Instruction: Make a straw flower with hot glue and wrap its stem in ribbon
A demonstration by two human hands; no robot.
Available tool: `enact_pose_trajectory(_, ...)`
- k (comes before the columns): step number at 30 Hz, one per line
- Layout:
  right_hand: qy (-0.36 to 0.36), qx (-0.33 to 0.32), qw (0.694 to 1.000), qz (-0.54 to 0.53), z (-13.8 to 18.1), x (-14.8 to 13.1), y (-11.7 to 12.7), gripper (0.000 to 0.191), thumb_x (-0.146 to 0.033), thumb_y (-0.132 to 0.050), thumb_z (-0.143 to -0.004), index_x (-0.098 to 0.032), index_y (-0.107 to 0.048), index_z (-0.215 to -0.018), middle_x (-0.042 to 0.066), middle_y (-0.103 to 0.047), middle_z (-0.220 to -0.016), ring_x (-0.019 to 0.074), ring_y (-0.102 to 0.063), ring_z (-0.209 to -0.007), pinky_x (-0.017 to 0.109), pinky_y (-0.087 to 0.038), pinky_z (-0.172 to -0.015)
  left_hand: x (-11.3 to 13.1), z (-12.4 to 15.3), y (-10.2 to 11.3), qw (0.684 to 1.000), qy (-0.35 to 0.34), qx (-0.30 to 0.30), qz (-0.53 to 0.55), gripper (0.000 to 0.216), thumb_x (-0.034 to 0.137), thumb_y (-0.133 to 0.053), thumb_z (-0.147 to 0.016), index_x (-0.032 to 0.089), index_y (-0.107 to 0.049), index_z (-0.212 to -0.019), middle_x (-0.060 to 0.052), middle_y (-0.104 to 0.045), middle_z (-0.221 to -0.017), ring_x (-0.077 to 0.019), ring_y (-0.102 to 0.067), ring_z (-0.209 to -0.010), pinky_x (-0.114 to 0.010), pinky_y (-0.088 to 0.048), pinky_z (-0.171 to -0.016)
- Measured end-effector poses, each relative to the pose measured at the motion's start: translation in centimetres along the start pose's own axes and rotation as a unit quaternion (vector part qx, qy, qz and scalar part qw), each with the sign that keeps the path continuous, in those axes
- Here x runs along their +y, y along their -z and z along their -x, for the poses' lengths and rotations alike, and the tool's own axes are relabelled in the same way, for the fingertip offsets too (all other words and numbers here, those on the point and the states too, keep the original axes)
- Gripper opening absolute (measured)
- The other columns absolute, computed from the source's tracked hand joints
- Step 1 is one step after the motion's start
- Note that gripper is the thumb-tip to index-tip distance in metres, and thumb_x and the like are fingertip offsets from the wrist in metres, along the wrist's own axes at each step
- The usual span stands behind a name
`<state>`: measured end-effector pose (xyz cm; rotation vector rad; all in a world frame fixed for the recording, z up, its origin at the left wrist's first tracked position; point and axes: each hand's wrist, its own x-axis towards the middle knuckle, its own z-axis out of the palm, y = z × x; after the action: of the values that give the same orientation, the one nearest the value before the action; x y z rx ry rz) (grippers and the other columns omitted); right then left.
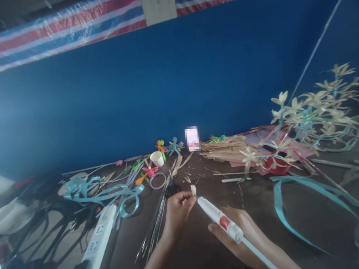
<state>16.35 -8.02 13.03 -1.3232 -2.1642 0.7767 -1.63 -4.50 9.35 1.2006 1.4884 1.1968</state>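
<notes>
My left hand (180, 209) is closed in a pinch on a small cream petal (193, 189), which points up from the fingertips. My right hand (238, 228) is wrapped round a white glue gun (216, 215) with a red-orange label. Its tip meets or nearly touches the base of the petal; I cannot tell which. A long pale glue stick (261, 255) runs out of the gun's back toward the lower right. Beyond my left hand lie dark-handled scissors (172, 187), partly hidden. A bundle of thin wires (154, 225) lies left of my left forearm.
At left are a white power strip (99, 241), dark cables and curled blue ribbon (110, 192). Behind stand a paper cup (157, 158) and small pipe-cleaner figures (150, 170). Dried husks (225, 148), cream flowers (314, 106) and another blue ribbon (297, 220) are at right.
</notes>
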Motion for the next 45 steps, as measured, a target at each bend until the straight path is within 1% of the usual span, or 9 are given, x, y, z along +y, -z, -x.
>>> enact_pose_trajectory(4, -0.003, -0.007, 1.0, 0.007, 0.0, 0.0, 0.1, 0.029, -0.039, -0.043, -0.08, -0.018, -0.043, -0.061, 0.001, -0.051, -0.059, 0.01, -0.045, -0.05, 0.021, -0.03, -0.049, -0.2, 0.0, 0.1, 1.0, 0.0, -0.01, 0.007, 0.017, 0.028, -0.064, -0.061, 0.013, -0.066, -0.068, -0.003, -0.063, -0.061, -0.0133, -0.053, -0.058, -0.022, -0.04, -0.055)
enact_pose_trajectory(9, -0.001, -0.001, 1.0, 0.009, 0.0, 0.1, 0.0, 0.029, -0.04, -0.043, -0.08, -0.018, -0.043, -0.061, 0.0, -0.051, -0.059, 0.0099, -0.045, -0.05, 0.021, -0.029, -0.048, 0.1, 0.0, 0.1, 1.0, 0.007, 0.004, 0.011, 0.016, 0.027, -0.064, -0.06, 0.013, -0.066, -0.067, -0.003, -0.063, -0.061, -0.0136, -0.054, -0.057, -0.022, -0.04, -0.055)
enact_pose_trajectory(14, 0.002, -0.009, 1.0, 0.005, -0.1, 0.1, 0.0, 0.029, -0.04, -0.042, -0.081, -0.018, -0.044, -0.061, 0.0, -0.052, -0.06, 0.01, -0.045, -0.05, 0.021, -0.029, -0.049, 0.2, 0.0, 0.1, 1.0, 0.012, 0.004, 0.02, 0.016, 0.027, -0.065, -0.059, 0.013, -0.066, -0.067, -0.002, -0.063, -0.059, -0.0131, -0.053, -0.056, -0.021, -0.039, -0.055)
enact_pose_trajectory(18, -0.001, 0.004, 1.0, 0.017, -0.1, 0.0, -0.1, 0.029, -0.039, -0.043, -0.08, -0.018, -0.044, -0.061, 0.001, -0.052, -0.059, 0.0101, -0.045, -0.05, 0.021, -0.029, -0.049, 0.0, 0.0, 0.0, 1.0, 0.008, 0.002, 0.024, 0.015, 0.027, -0.064, -0.06, 0.013, -0.066, -0.067, -0.002, -0.063, -0.06, -0.0126, -0.053, -0.056, -0.021, -0.039, -0.055)
enact_pose_trajectory(21, -0.005, -0.004, 1.0, 0.024, -0.1, 0.0, -0.1, 0.028, -0.039, -0.044, -0.08, -0.018, -0.044, -0.061, 0.0, -0.052, -0.059, 0.0105, -0.047, -0.051, 0.021, -0.029, -0.05, -0.3, 0.0, 0.0, 1.0, 0.0, 0.0, 0.021, 0.015, 0.026, -0.063, -0.06, 0.013, -0.066, -0.067, -0.002, -0.063, -0.06, -0.0125, -0.053, -0.057, -0.021, -0.039, -0.055)
enact_pose_trajectory(28, -0.008, -0.014, 0.999, 0.028, -0.2, -0.2, 0.1, 0.028, -0.039, -0.044, -0.08, -0.018, -0.043, -0.061, 0.0, -0.052, -0.059, 0.0103, -0.047, -0.05, 0.021, -0.029, -0.049, -1.0, -0.2, 0.3, 0.999, 0.002, -0.026, 0.025, 0.014, 0.025, -0.063, -0.063, 0.013, -0.065, -0.07, -0.002, -0.062, -0.063, -0.0129, -0.053, -0.06, -0.021, -0.04, -0.058)
enact_pose_trajectory(37, -0.021, -0.022, 0.999, 0.034, -0.2, -0.4, 0.2, 0.028, -0.039, -0.044, -0.079, -0.018, -0.044, -0.062, 0.001, -0.053, -0.061, 0.0111, -0.048, -0.051, 0.022, -0.029, -0.05, -0.7, -0.1, 0.1, 1.0, 0.001, -0.019, 0.019, 0.014, 0.025, -0.063, -0.062, 0.013, -0.066, -0.069, -0.002, -0.063, -0.063, -0.0129, -0.054, -0.059, -0.021, -0.04, -0.057)
enact_pose_trajectory(45, -0.014, -0.008, 1.0, 0.02, -0.2, 0.1, 0.0, 0.027, -0.039, -0.045, -0.078, -0.018, -0.045, -0.061, 0.001, -0.053, -0.059, 0.0104, -0.047, -0.05, 0.021, -0.028, -0.047, -1.2, -0.2, 0.1, 1.0, 0.0, -0.023, 0.014, 0.014, 0.025, -0.063, -0.063, 0.013, -0.066, -0.07, -0.002, -0.062, -0.062, -0.0128, -0.053, -0.059, -0.021, -0.04, -0.057)
